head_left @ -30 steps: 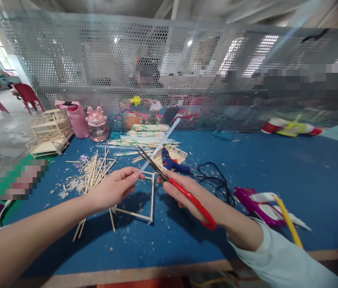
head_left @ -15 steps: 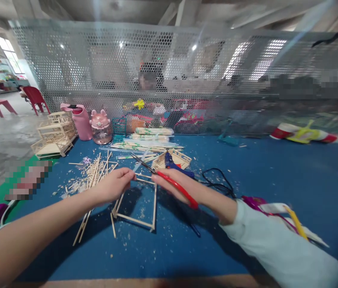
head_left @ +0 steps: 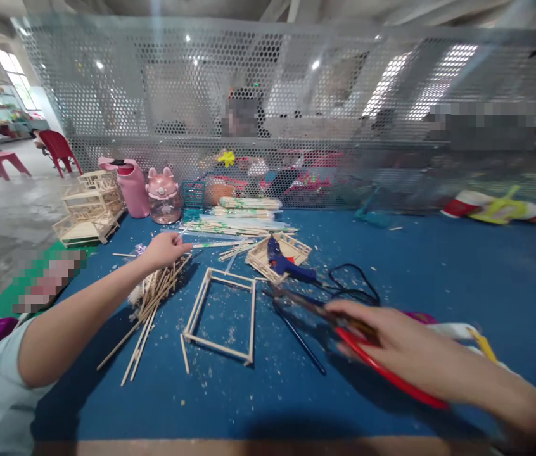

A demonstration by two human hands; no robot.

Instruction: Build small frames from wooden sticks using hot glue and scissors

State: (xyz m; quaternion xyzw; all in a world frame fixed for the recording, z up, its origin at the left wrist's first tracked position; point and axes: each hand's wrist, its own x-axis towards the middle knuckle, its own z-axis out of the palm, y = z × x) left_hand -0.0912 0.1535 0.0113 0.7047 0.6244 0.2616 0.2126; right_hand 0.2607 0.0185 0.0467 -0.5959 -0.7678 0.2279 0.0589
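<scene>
My left hand (head_left: 166, 249) is closed in a pinch above the pile of thin wooden sticks (head_left: 166, 285). Whatever its fingertips hold is too small to make out. My right hand (head_left: 386, 335) grips red-handled scissors (head_left: 367, 361) low over the table, their blades pointing left and blurred. Between the hands a rectangular wooden stick frame (head_left: 220, 347) lies on the blue table. Behind it, a blue glue gun (head_left: 287, 265) rests across a small wooden stick tray (head_left: 258, 254). A dark pen-like rod (head_left: 301, 339) lies beside the frame.
Bundles of wrapped sticks (head_left: 249, 215) lie at the back before a perforated metal screen (head_left: 192, 95). A wooden model (head_left: 90, 209), a pink bottle (head_left: 134, 193) and a clear jar (head_left: 164, 206) stand back left. A black cord (head_left: 356, 294) curls near the scissors.
My left hand has moved left, away from the frame, to the stick pile. My right hand has drawn back right and nearer with the scissors, uncovering the frame and glue gun.
</scene>
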